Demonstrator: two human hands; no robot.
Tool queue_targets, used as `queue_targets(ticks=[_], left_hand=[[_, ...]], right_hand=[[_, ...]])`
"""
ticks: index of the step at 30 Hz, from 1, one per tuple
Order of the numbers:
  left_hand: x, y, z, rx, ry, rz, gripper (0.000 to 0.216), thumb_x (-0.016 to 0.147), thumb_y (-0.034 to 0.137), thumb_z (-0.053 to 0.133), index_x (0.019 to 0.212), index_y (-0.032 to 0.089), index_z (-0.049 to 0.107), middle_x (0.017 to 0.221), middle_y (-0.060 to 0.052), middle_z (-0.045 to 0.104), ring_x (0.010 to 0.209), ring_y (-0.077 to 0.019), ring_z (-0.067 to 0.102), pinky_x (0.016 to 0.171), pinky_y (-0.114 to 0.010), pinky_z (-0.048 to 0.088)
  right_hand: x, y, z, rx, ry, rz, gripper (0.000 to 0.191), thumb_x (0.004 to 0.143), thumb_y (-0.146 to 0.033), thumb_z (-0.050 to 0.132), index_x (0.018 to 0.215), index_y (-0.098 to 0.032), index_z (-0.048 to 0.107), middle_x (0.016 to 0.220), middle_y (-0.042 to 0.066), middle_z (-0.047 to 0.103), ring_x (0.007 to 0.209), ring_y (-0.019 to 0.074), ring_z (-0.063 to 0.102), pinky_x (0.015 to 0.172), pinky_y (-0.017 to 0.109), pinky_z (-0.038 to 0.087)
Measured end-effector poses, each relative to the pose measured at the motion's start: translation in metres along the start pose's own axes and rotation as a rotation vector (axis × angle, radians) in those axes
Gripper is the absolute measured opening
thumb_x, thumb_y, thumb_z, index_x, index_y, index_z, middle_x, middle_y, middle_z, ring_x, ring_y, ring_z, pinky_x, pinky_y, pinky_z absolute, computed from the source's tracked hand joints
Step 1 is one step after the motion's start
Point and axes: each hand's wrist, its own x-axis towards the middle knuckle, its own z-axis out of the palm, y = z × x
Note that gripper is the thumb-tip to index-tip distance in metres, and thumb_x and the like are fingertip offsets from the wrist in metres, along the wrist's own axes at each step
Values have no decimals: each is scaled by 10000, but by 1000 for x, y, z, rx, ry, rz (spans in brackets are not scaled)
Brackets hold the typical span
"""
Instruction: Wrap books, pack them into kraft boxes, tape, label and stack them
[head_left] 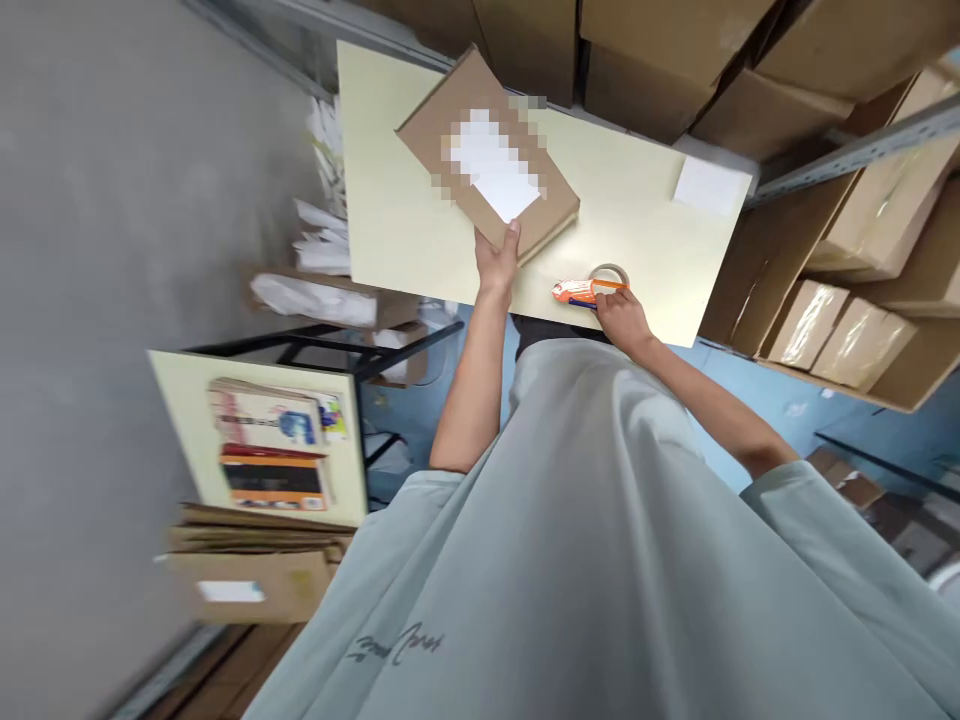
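Observation:
My left hand point(498, 262) grips the near corner of a brown cardboard box point(551, 215), with the thumb on top and the other fingers hidden beneath. The box sits at an angle over the pale yellow table point(405, 235) and has a white label point(495, 165), partly blurred out. Closed around an orange tape dispenser point(574, 291), my right hand point(622, 315) is close to the table's front edge. The dispenser has white marks and a dark blue lower edge. A tape ring point(609, 270) shows right behind it; whether it is mounted cannot be made out.
A white paper point(706, 185) is at the table's right end. Large cartons point(652, 40) line the back, and an open carton point(847, 330) holding smaller boxes stands right. At left are white packets point(322, 240), a small table with books point(270, 440) and flattened cardboard point(255, 580).

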Motion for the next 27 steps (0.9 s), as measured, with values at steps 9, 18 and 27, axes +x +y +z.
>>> queue_targets(ticks=[9, 18, 27], left_hand=[[-5, 17, -28, 213, -86, -58, 1087, 841, 884, 876, 1652, 233, 557, 1670, -195, 638, 1607, -286, 604, 1400, -495, 455], [-11, 24, -29, 278, -110, -69, 1161, 805, 983, 813, 1642, 228, 535, 1711, -188, 609, 1587, -250, 617, 1382, -464, 472], [-12, 39, -31, 325, -274, -90, 939, 837, 913, 855, 1499, 272, 673, 1592, -117, 716, 1625, -199, 565, 1422, -448, 406]], right_hand=[[-24, 5, 2, 122, -94, -5, 426, 1178, -225, 467, 1445, 31, 678, 1205, 286, 854, 1100, 362, 790, 1119, 481, 476], [-39, 142, -27, 53, 12, 232, 494, 1244, -353, 417, 1325, 44, 698, 1201, 325, 827, 1135, 349, 794, 1157, 520, 528], [96, 119, -79, 241, 225, 265, 915, 1282, -461, 8, 872, -58, 720, 1060, 187, 862, 1166, 242, 834, 1202, 471, 526]])
